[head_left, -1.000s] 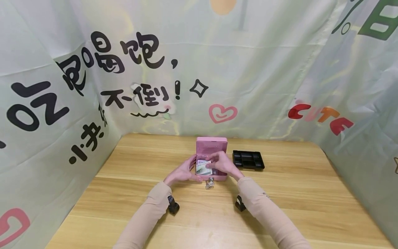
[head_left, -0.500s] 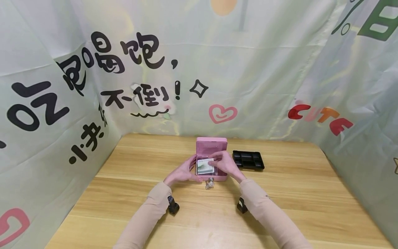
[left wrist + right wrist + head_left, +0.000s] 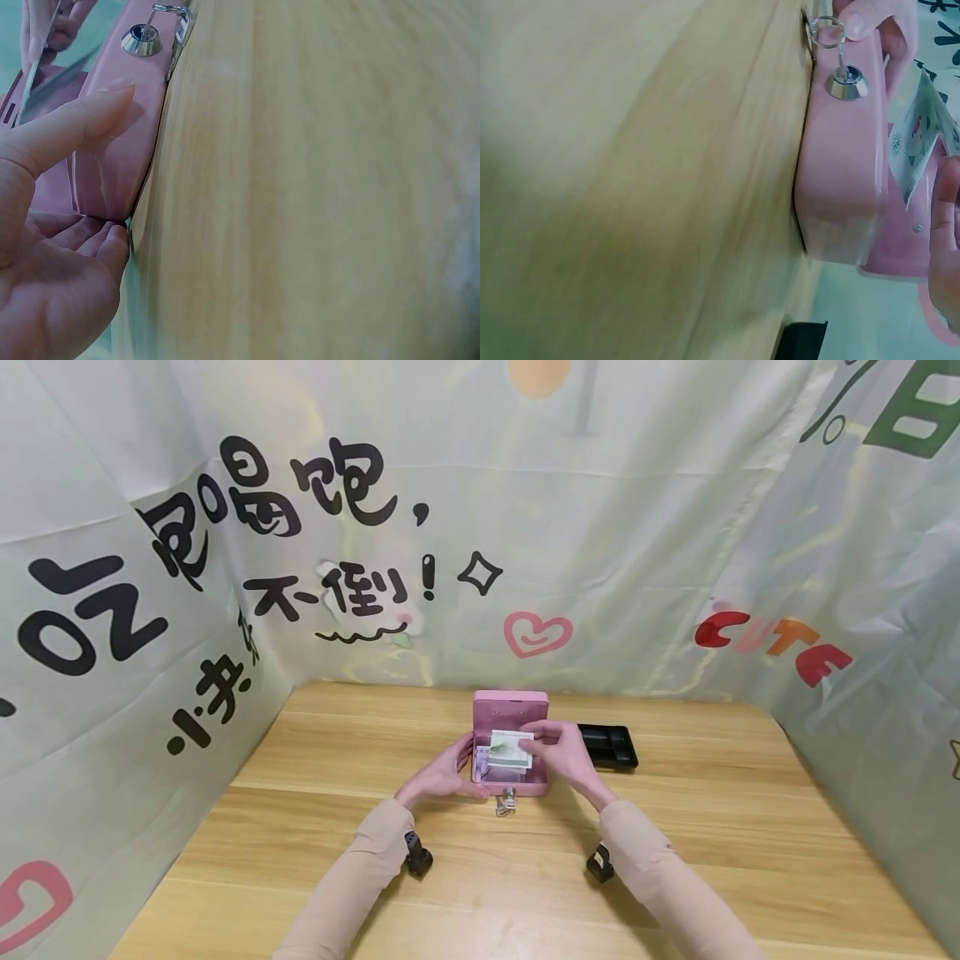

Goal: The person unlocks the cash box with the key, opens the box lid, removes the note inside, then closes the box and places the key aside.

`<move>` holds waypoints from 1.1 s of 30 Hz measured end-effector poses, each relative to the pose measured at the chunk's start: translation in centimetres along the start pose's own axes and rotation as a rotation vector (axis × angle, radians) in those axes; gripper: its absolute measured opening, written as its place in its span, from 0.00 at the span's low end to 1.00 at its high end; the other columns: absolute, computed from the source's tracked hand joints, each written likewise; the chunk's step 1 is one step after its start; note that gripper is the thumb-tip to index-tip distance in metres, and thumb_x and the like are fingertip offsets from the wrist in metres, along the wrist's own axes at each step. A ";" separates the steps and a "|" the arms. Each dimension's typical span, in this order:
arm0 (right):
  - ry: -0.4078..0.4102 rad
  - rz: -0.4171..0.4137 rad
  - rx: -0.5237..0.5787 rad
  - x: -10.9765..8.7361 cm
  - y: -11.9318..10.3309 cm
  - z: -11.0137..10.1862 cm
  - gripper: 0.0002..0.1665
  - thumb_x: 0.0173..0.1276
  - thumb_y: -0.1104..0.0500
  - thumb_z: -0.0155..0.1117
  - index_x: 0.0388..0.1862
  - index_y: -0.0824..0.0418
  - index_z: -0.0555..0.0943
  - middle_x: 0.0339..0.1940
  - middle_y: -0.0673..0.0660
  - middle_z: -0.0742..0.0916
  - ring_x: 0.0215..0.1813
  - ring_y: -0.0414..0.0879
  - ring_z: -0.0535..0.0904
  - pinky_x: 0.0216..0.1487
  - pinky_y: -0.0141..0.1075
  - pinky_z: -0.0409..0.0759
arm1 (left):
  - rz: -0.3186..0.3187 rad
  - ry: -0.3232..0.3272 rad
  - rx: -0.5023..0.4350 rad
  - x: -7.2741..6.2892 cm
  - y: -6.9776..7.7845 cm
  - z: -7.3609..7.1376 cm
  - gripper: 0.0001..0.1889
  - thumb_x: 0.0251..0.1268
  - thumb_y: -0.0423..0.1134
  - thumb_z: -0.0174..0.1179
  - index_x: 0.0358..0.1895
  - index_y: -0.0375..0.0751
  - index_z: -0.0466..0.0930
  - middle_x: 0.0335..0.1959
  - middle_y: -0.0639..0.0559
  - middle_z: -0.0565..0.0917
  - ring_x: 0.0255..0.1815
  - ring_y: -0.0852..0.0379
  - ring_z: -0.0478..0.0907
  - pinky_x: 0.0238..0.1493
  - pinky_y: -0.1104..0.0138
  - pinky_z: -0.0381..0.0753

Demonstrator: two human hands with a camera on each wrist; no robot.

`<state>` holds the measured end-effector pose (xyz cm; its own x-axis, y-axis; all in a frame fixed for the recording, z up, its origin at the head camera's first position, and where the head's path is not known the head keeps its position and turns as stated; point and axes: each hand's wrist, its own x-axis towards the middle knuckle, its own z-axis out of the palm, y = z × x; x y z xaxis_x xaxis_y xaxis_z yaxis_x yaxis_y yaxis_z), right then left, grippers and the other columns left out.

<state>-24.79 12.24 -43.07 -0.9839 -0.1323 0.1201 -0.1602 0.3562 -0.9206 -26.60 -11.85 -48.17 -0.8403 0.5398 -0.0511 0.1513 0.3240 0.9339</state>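
Observation:
A pink cash box (image 3: 511,789) stands on the wooden table with its lid raised; a lock with keys (image 3: 506,802) is on its front wall. My left hand (image 3: 444,770) grips its left front corner, and in the left wrist view the thumb (image 3: 90,124) presses the front wall while the fingers curl against the side. Over the box, my right hand (image 3: 561,750) pinches a pale green banknote (image 3: 510,749) by its right side. In the right wrist view the banknote (image 3: 913,142) looks folded. Purplish notes (image 3: 481,762) lie inside the box, partly hidden.
To the right of the box lies a black compartment tray (image 3: 611,747), partly covered by my right hand. The wooden table (image 3: 360,727) runs back to a printed cloth (image 3: 637,568), which hangs on the sides too.
My right hand has lifted the green banknote up and to the right, uncovering purplish notes at the left inside the box. The left hand has stayed at the box corner.

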 end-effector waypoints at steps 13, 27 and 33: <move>0.043 0.000 0.067 -1.9 -0.2 -2.2 0.21 0.62 0.63 0.73 0.53 0.70 0.84 0.39 0.65 0.90 0.33 0.34 0.84 0.43 0.34 0.90 | 0.000 -0.001 -0.003 -0.1 0.1 0.0 0.63 0.46 0.30 0.77 0.82 0.38 0.39 0.83 0.37 0.47 0.84 0.38 0.47 0.85 0.47 0.48; 0.060 -0.034 0.084 -3.5 1.2 -4.2 0.22 0.61 0.66 0.73 0.53 0.75 0.82 0.40 0.68 0.90 0.34 0.33 0.85 0.41 0.30 0.89 | 0.026 -0.019 -0.024 0.1 -0.1 0.0 0.62 0.46 0.27 0.76 0.82 0.36 0.40 0.83 0.37 0.47 0.84 0.38 0.46 0.85 0.48 0.47; 0.081 -0.031 0.078 -4.0 1.6 -4.9 0.21 0.61 0.67 0.73 0.51 0.76 0.83 0.37 0.63 0.91 0.32 0.33 0.85 0.39 0.32 0.90 | 0.026 -0.015 -0.026 -0.1 0.2 0.0 0.63 0.45 0.26 0.76 0.82 0.36 0.39 0.83 0.37 0.47 0.84 0.39 0.46 0.86 0.50 0.47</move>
<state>-21.53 17.84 -43.25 -0.9823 -0.0661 0.1755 -0.1871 0.2794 -0.9418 -26.48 -11.84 -48.02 -0.8285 0.5591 -0.0319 0.1591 0.2896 0.9438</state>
